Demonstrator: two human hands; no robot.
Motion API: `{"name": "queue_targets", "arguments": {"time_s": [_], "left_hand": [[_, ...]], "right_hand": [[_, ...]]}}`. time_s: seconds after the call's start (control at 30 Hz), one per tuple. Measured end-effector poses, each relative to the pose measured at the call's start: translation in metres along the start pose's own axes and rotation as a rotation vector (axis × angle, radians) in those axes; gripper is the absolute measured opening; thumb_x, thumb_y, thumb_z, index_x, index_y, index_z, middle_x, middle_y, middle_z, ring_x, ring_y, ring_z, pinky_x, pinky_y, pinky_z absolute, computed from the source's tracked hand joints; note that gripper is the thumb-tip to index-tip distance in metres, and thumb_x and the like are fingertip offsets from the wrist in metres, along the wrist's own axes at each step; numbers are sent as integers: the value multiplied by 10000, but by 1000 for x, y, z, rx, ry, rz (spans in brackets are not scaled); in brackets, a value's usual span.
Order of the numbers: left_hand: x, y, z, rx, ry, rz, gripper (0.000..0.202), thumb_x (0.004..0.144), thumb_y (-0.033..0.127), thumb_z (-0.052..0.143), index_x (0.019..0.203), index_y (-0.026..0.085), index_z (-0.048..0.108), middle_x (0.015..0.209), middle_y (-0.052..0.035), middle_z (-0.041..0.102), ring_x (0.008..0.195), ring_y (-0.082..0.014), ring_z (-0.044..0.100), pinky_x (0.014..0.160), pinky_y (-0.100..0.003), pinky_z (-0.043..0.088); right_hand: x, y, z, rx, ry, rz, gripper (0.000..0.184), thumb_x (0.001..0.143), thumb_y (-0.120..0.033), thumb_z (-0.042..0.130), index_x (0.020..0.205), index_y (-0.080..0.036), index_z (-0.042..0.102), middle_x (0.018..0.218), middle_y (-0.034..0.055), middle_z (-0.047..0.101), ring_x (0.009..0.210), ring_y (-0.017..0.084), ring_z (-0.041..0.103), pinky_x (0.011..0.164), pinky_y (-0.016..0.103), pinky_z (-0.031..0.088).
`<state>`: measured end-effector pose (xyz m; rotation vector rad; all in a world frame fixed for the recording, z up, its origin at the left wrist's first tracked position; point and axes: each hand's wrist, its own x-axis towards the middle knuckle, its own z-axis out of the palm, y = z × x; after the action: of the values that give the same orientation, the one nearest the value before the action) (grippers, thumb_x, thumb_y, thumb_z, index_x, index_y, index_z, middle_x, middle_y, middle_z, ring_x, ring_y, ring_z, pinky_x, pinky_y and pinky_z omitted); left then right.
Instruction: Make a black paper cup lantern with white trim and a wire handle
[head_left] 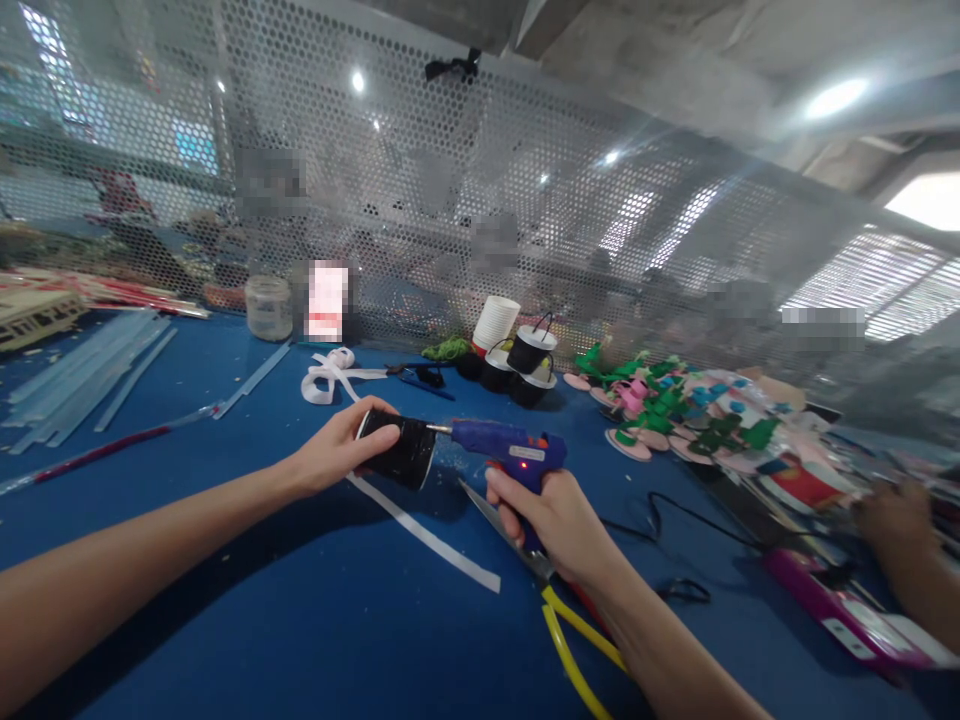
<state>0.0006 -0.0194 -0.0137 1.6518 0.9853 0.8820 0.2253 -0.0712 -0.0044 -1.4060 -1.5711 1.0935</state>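
Note:
My left hand (341, 445) is closed around a black cup (401, 455) with a pale rim, tilted on its side above the table. In my right hand (559, 520) is a blue glue gun (499, 445) with a small red light lit. Its metal nozzle points left and meets the cup near its right end; whether any glue shows there I cannot tell. Beneath the cup a white ribbon (435, 540) runs along the table, with its looped part (330, 375) farther back. Scissors with yellow handles (559, 625) lie under my right hand, partly hidden by the forearm.
Black cups (532, 350) and stacked white cups (496, 318) stand at the back. Clear glue sticks (90, 370) lie left, near a glass jar (268, 308). Green and pink figures (652, 410), a purple power strip (817, 605) and another person's hand (900, 520) are on the right.

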Motion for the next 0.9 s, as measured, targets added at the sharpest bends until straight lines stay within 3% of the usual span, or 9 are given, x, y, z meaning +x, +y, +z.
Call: {"name": "queue_targets", "arguments": {"time_s": [0.27,0.4,0.5,0.6,0.73,0.9], "left_hand": [[1,-1,-2,-13,-7,76,346,729,448,506,948,188,441,711,19,452,558,-85,420,442,-176,363],[4,-2,-3,-161,30,72,340,717,421,536,944,188,434,783,-1,472,620,-104,475,487,-210,432],[7,-4,-5,-305,67,-3,371,671,376,604,942,195,426,858,-13,491,657,-112,525,540,-237,463],[9,-6,-7,-408,119,-84,443,600,309,682,947,199,430,897,-17,511,666,-117,569,600,-261,473],[11,-6,-7,-475,144,-157,503,564,219,716,996,173,464,901,-36,560,701,-125,593,659,-259,466],[12,-7,-6,-485,147,-188,473,546,156,712,967,152,498,859,-29,598,735,-125,591,691,-244,448]], "right_hand": [[3,1,-1,74,45,18,312,718,-424,557,631,-126,588,360,-44,467,330,61,400,363,187,335],[7,1,-6,148,102,11,278,687,-392,596,603,-128,564,371,-46,463,347,63,403,387,196,345],[14,3,-14,157,220,6,278,636,-397,637,600,-135,551,477,-17,530,417,79,462,425,206,377],[25,6,-23,49,309,18,325,607,-447,641,649,-139,548,578,7,568,476,94,499,446,213,396],[44,16,-31,-138,264,63,338,680,-483,544,606,-156,500,467,-28,478,399,86,453,405,213,369],[64,32,-33,-329,248,114,299,703,-425,534,553,-186,435,408,-23,477,364,110,468,394,224,354]]}}
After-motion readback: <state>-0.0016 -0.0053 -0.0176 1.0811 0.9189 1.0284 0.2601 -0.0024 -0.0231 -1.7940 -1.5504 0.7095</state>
